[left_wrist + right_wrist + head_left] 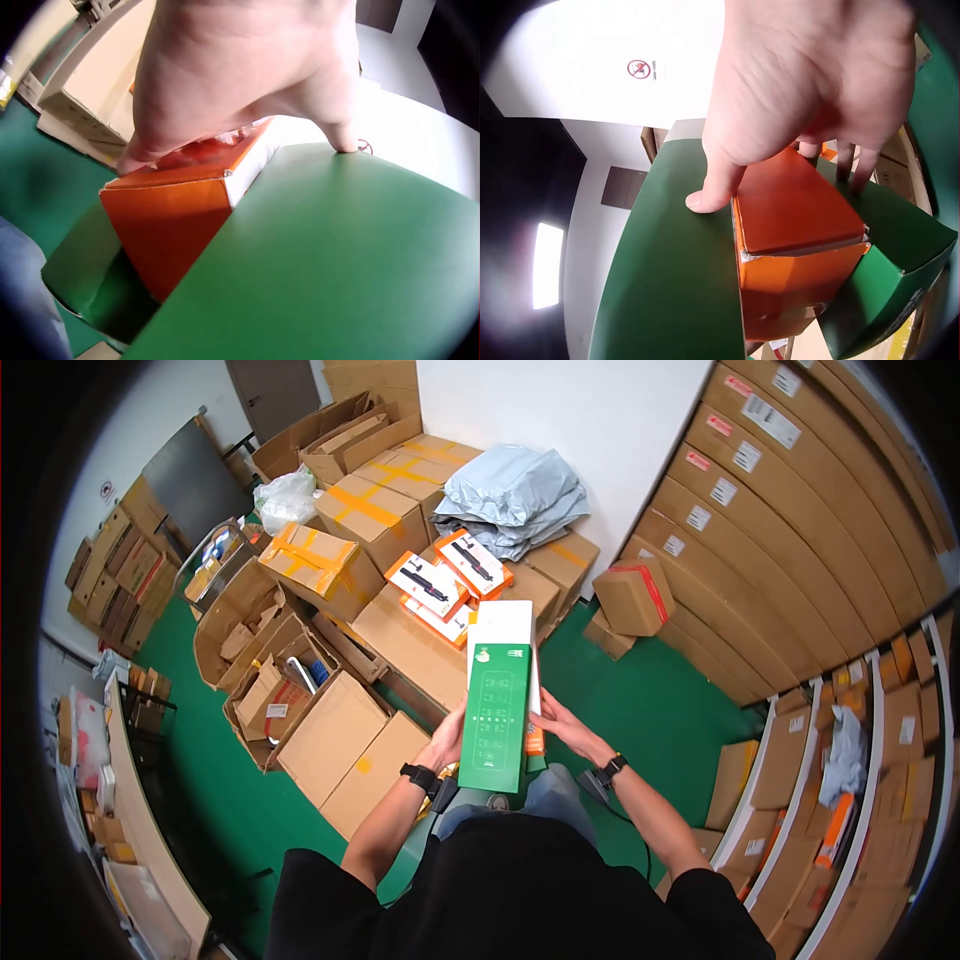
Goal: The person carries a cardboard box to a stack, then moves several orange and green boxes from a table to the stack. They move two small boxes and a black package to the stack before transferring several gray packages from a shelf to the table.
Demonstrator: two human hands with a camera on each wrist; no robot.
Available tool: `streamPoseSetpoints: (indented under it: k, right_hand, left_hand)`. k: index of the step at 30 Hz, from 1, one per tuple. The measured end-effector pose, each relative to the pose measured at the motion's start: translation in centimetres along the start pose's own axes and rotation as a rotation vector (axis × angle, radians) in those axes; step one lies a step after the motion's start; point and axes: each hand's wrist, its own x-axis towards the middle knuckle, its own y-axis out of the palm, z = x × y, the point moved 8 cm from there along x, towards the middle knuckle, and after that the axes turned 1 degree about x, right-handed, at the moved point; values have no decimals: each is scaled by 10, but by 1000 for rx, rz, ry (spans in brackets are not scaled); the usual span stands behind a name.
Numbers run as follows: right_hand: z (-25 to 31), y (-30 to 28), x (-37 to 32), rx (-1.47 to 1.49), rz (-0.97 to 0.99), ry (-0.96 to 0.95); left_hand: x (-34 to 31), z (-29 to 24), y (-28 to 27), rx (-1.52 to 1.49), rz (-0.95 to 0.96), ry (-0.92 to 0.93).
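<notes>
Head cam: on my head, wide fisheye, dark corners, faces forward and down. My black short-sleeved fabric top [510, 890] sits at 6 o'clock, flat white wall [560, 420] at 12; my bare left hand [446, 740] and bare right hand [563, 728] land just below centre. Farthest back of the three.

Left wrist cam: very close, looks along the left hand, entering at 12; plain green cardboard panel [330, 255] fills 4.

Right wrist cam: similarly close, right hand entering at 1, another green expanse at 7.

Overlap: both wrist views share the orange rectangular cardboard box [176, 229], at 8 o'clock left, 4 right. Head shares both hands, from above.
</notes>
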Motion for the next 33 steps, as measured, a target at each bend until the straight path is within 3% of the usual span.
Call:
streamPoseSetpoints:
  k: [5, 9, 13, 18, 22, 26, 30, 31, 33]
  right_hand:
    - [19, -76, 119, 2, 192, 84]
    - [41, -157, 227, 0, 321, 98]
    - [96, -231, 353, 29, 408, 94]
    - [134, -290, 499, -96, 442, 22]
    - [123, -300, 541, -16, 485, 196]
    - [102, -302, 536, 56, 373, 209]
    - [70, -294, 520, -45, 341, 218]
    - [68, -288, 515, -85, 350, 189]
    - [59, -276, 509, -131, 370, 167]
  left_hand:
    - [106, -44, -36, -85, -137, 88]
    - [202, -96, -22, -158, -242, 100]
    - [315, -172, -47, -71, -417, 259]
    - [409, -253, -68, -150, -493, 311]
    - [427, -268, -80, -175, -629, 360]
    - [410, -260, -80, -109, -711, 207]
    - [384, -242, -68, -121, -616, 297]
    - [371, -245, -53, 99, -741, 291]
    - [361, -235, -46, 138, -757, 253]
